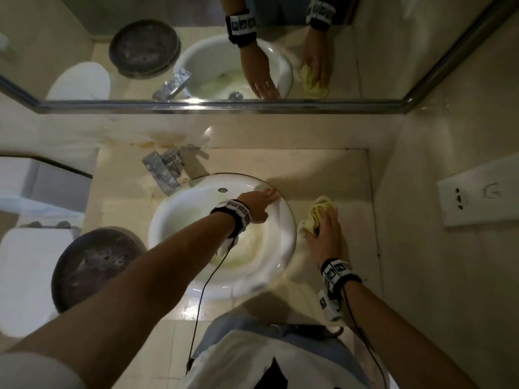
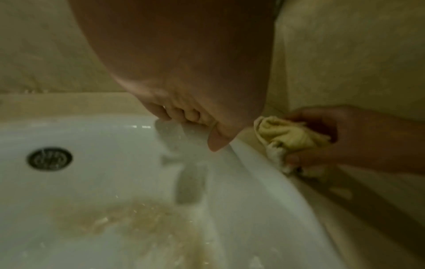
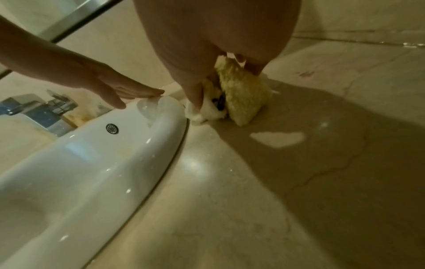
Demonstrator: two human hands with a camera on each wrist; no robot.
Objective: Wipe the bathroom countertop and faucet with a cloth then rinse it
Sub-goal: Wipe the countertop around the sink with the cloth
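Here, in the head view, the right hand (image 1: 323,234) clutches the bunched yellow cloth (image 1: 317,213) on the countertop (image 1: 323,169) at centre right — just beside the basin (image 1: 179,209), with the faucet (image 1: 164,169) well away at upper left, nearer the left hand (image 1: 257,204). In the left wrist view that hand's straight fingers (image 2: 181,114) rest on the basin rim, holding nothing. In the right wrist view the wad lies pressed to the stone at upper centre — bare counter stretches toward lower right, probably the next stroke.
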